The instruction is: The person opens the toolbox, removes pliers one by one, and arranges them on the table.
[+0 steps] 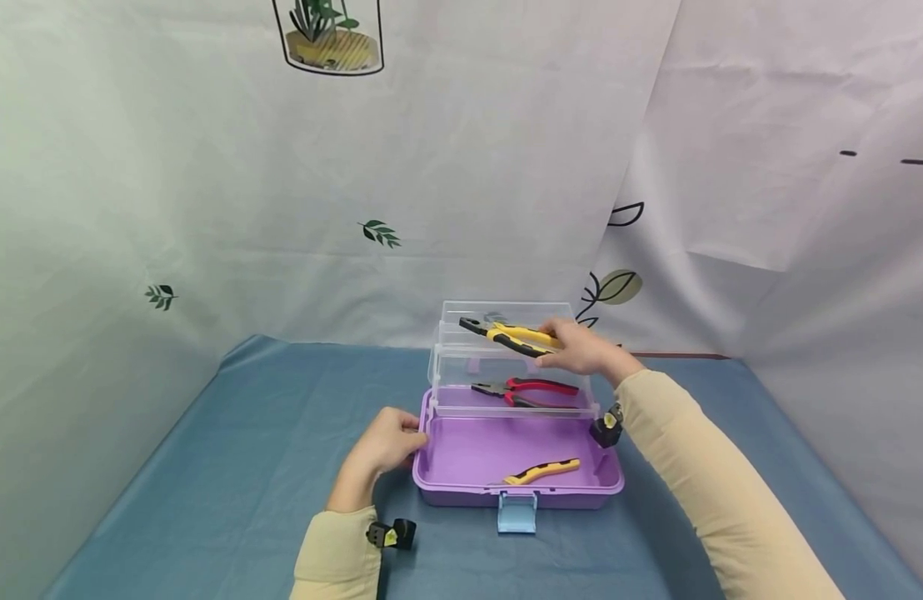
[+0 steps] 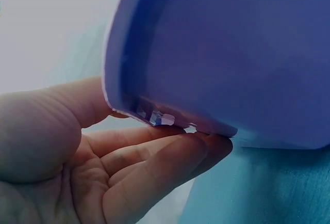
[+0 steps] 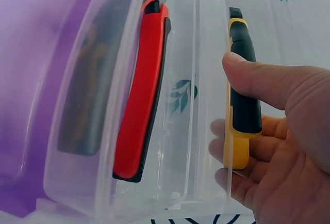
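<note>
Right hand (image 1: pixel 581 348) grasped yellow-black pliers (image 1: pixel 510 340) at far side of purple toolbox (image 1: pixel 472 454); left hand (image 1: pixel 384 440) gripped its left edge.

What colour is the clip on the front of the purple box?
The clip is light blue; the head view shows it best.

I'm looking into what seems a makeshift recording booth: pale sheeting (image 1: pixel 469 158) printed with leaf sprigs (image 1: pixel 384 236) hangs at the far side and along left and right, closing in a surface spread with blue cloth (image 1: pixel 274 433). Small black cameras (image 1: pixel 405 534) strapped at both sleeves (image 1: pixel 709 483) fit that. The purple toolbox (image 1: pixel 465 499) hints at a workshop, but I can't tell the building.
</note>
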`<action>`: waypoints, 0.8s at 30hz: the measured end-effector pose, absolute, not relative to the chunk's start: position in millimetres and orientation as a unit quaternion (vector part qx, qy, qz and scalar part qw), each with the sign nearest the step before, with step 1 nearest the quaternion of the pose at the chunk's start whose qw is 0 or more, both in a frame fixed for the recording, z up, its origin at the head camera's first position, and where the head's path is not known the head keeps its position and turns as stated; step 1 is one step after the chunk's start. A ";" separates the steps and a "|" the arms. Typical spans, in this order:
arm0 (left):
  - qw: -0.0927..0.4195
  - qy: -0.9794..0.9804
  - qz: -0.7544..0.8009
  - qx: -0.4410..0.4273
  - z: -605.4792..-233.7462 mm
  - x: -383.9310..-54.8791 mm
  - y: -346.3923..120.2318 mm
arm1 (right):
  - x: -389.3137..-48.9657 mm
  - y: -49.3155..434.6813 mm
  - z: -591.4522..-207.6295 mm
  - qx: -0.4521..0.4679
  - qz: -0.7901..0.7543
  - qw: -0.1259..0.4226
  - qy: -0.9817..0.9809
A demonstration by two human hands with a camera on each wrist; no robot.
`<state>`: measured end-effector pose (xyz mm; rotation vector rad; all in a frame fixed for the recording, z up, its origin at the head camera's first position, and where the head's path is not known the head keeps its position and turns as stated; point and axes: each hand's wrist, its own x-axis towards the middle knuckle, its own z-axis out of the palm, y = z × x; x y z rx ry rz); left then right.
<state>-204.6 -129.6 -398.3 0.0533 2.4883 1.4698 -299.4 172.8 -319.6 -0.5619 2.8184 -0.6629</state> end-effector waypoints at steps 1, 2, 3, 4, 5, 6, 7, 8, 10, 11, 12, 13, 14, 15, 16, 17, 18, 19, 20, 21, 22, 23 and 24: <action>0.126 0.854 0.504 0.017 -397.9 -204.6 -129.6 | -298.9 172.7 -319.8 -0.186 -0.224 0.096 0.952; 0.127 0.855 0.503 0.016 -397.9 -204.5 -129.6 | -298.4 172.4 -319.8 -0.182 -0.222 0.096 0.953; 0.127 0.855 0.503 0.016 -397.4 -204.4 -129.6 | -298.1 172.1 -320.1 -0.181 -0.219 0.094 0.954; 0.127 0.855 0.502 0.015 -397.4 -204.3 -129.5 | -297.6 171.8 -320.2 -0.183 -0.215 0.091 0.955; 0.128 0.856 0.501 0.015 -397.3 -204.2 -129.5 | -297.4 171.4 -320.2 -0.183 -0.210 0.090 0.956; 0.127 0.856 0.500 0.014 -397.4 -204.1 -129.4 | -297.0 171.0 -320.4 -0.185 -0.203 0.088 0.958; 0.128 0.857 0.500 0.014 -397.4 -204.0 -129.3 | -296.8 170.5 -320.4 -0.186 -0.198 0.086 0.959; 0.128 0.857 0.499 0.013 -397.3 -203.8 -129.1 | -296.7 170.2 -320.5 -0.187 -0.194 0.085 0.959; 0.129 0.858 0.498 0.011 -397.4 -203.9 -128.9 | -296.8 169.7 -320.9 -0.187 -0.190 0.082 0.960; 0.129 0.858 0.497 0.011 -397.4 -204.0 -129.0 | -297.0 169.5 -321.3 -0.185 -0.191 0.081 0.961; 0.129 0.858 0.497 0.010 -397.3 -204.2 -129.0 | -297.1 169.6 -321.5 -0.183 -0.194 0.079 0.961; 0.130 0.858 0.497 0.009 -397.2 -204.2 -128.9 | -297.2 169.8 -321.9 -0.181 -0.197 0.076 0.961; 0.131 0.858 0.496 0.008 -396.9 -204.2 -128.9 | -297.3 170.1 -322.8 -0.181 -0.200 0.073 0.960; 0.131 0.858 0.496 0.007 -396.9 -204.2 -128.8 | -297.1 170.5 -323.7 -0.180 -0.203 0.069 0.960; 0.131 0.858 0.496 0.007 -396.6 -204.1 -128.8 | -296.6 171.0 -324.5 -0.180 -0.209 0.066 0.959; 0.130 0.858 0.497 0.006 -396.5 -203.9 -128.8 | -296.3 171.6 -325.9 -0.179 -0.215 0.061 0.958; 0.130 0.857 0.498 0.005 -396.4 -203.8 -128.8 | -295.5 172.5 -327.1 -0.180 -0.219 0.056 0.957; 0.130 0.856 0.499 0.005 -396.6 -203.6 -128.7 | -294.7 173.1 -328.8 -0.180 -0.225 0.050 0.956; 0.130 0.856 0.500 0.005 -396.3 -203.3 -128.6 | -293.9 173.8 -330.4 -0.181 -0.231 0.044 0.955; 0.129 0.856 0.501 0.004 -396.3 -203.2 -128.4 | -292.9 174.6 -332.1 -0.180 -0.237 0.037 0.954; 0.129 0.855 0.502 0.004 -396.5 -203.0 -128.4 | -292.2 175.4 -334.0 -0.181 -0.243 0.031 0.952; 0.128 0.855 0.503 0.004 -396.9 -203.0 -128.3 | -291.5 176.2 -336.0 -0.182 -0.249 0.024 0.951; 0.128 0.854 0.504 0.003 -397.0 -203.0 -128.1 | -290.6 177.0 -337.8 -0.184 -0.254 0.017 0.949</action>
